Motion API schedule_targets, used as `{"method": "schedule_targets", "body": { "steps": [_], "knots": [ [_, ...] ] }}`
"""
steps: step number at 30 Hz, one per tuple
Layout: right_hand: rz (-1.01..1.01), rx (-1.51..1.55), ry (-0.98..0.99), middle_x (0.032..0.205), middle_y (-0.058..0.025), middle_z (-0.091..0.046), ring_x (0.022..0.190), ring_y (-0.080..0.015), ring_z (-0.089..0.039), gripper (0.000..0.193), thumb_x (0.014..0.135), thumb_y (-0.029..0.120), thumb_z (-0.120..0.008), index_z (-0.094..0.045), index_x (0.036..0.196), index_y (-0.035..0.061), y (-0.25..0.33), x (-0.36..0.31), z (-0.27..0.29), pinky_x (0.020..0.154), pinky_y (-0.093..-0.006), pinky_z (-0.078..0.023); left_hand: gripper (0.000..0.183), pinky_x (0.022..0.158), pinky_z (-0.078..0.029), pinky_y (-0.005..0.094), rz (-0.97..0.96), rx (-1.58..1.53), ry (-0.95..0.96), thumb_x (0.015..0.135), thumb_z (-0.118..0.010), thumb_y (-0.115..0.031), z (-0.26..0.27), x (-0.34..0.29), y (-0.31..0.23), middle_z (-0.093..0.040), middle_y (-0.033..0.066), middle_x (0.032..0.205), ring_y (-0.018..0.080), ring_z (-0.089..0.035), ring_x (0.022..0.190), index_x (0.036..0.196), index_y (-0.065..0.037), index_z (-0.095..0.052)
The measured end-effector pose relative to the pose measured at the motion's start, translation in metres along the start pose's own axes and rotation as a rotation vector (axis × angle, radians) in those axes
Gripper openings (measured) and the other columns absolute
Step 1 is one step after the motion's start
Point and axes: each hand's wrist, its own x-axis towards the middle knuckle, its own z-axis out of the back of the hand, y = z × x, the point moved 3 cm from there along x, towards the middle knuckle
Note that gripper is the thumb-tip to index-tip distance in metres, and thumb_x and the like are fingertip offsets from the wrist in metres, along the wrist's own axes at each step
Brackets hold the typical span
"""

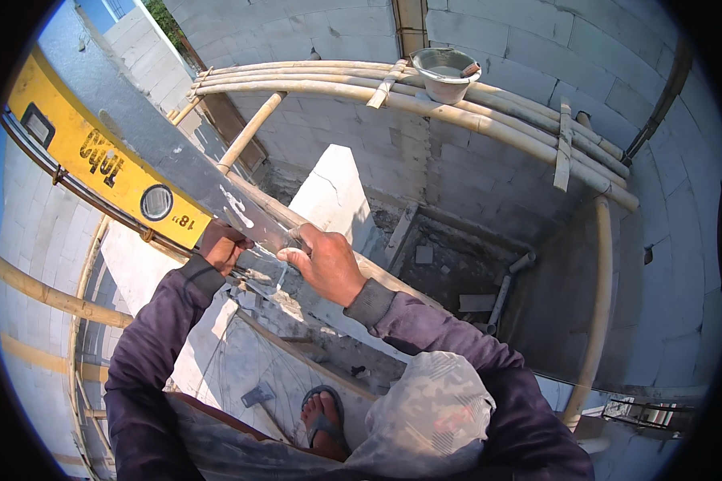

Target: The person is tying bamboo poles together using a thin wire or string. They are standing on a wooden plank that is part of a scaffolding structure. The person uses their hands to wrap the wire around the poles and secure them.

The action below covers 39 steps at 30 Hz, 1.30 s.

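A yellow spirit level [128,172] is slanting across the upper left, its lower end meeting the curled left hand [223,247]; the right hand [329,266] is bending its fingers at the lower end of a smooth grey slab [156,128]. Whether either is gripping, I cannot tell. Dark lettering is marking the level's flat face. Beyond, round bamboo poles [489,127] are supporting a bucket [445,90].

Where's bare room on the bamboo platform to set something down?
Bamboo poles look bare left of the left slat, and between bucket and right slat. Crowded: left hand, right hand and yellow level's lower end close together.
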Motion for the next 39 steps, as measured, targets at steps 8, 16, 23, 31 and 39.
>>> {"method": "schedule_targets", "body": {
  "steps": [8,16,23,31,39],
  "knots": [
    [-0.129,0.122,0.058,0.065,-0.0219,-0.059,0.062,-0.0383,-0.061,0.033,0.083,0.023,-0.075,-0.061,0.095,-0.0039,0.000,-0.001,0.002,0.058,-0.0436,-0.045,0.007,0.057,-0.050,0.0263,-0.052,0.128,0.198,0.100,-0.050,-0.010,0.004,0.007,-0.006,-0.059,0.0039,0.094,0.0140,-0.061,0.075,0.106,-0.009,-0.054],
    [-0.229,0.201,0.005,0.062,-0.0112,-0.057,0.053,-0.0142,-0.050,0.018,0.085,0.013,-0.070,-0.064,0.087,-0.0045,-0.001,-0.018,0.008,0.051,-0.0320,-0.039,0.013,0.060,-0.049,0.0253,-0.018,0.294,0.320,0.094,-0.058,-0.007,0.010,-0.011,-0.015,-0.057,0.0056,0.086,0.0129,-0.056,0.071,0.106,-0.002,-0.054],
    [-0.178,0.230,0.078,0.061,-0.0131,-0.057,0.054,-0.0147,-0.050,0.018,0.084,0.012,-0.067,-0.063,0.081,-0.0054,0.004,-0.028,-0.002,0.052,-0.0331,-0.040,0.021,0.056,-0.050,0.0226,0.103,0.308,0.178,0.089,-0.063,0.001,0.022,-0.070,-0.021,-0.057,0.0053,0.083,0.0109,-0.057,0.062,0.107,0.002,-0.053],
    [-0.272,0.319,0.000,0.064,-0.0157,-0.057,0.059,-0.0297,-0.058,0.020,0.086,0.012,-0.068,-0.060,0.096,-0.0036,0.012,-0.019,-0.007,0.057,-0.0412,-0.042,0.020,0.061,-0.050,0.0270,0.068,0.338,0.276,0.084,-0.068,0.001,0.012,-0.128,-0.025,-0.057,0.0024,0.075,0.0123,-0.057,0.063,0.094,-0.007,-0.053],
    [-0.249,0.251,-0.102,0.057,-0.0046,-0.049,0.052,-0.0119,-0.045,0.025,0.086,0.015,-0.073,-0.063,0.097,-0.0044,0.002,-0.016,-0.008,0.049,-0.0322,-0.036,0.017,0.061,-0.051,0.0267,-0.195,0.416,0.070,0.084,-0.066,-0.001,0.020,-0.079,-0.056,-0.057,0.0054,0.079,0.0133,-0.057,0.064,0.096,-0.002,-0.053]
  ]
}}
